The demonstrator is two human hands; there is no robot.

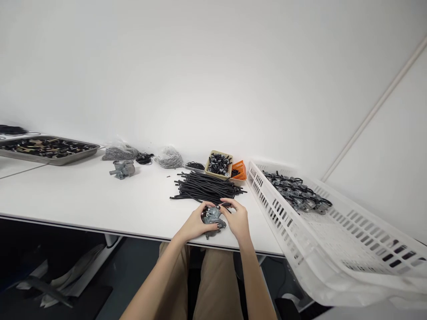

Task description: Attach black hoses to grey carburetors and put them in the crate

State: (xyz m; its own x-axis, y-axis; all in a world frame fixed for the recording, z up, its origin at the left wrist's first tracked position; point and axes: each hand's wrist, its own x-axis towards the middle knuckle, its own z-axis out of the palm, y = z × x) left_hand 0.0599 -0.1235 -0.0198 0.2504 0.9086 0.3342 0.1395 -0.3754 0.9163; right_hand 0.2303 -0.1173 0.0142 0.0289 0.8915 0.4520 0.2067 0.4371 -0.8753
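Observation:
Near the table's front edge, my left hand (196,223) is wrapped round a grey metal part (212,215), with the thumb across its front. My right hand (237,218) pinches a short black tube (226,205) at the upper right of that part, thumb and fingers together. Just beyond both hands lies a pile of black tubes (207,186). A similar grey metal part (122,169) stands alone on the table to the left.
A white crate (300,240) holding metal parts (296,192) stands at the right. Behind the tubes are a cream basket (207,165) and an orange basket (243,169). Plastic bags (169,158) and a metal tray (66,159) stand further left.

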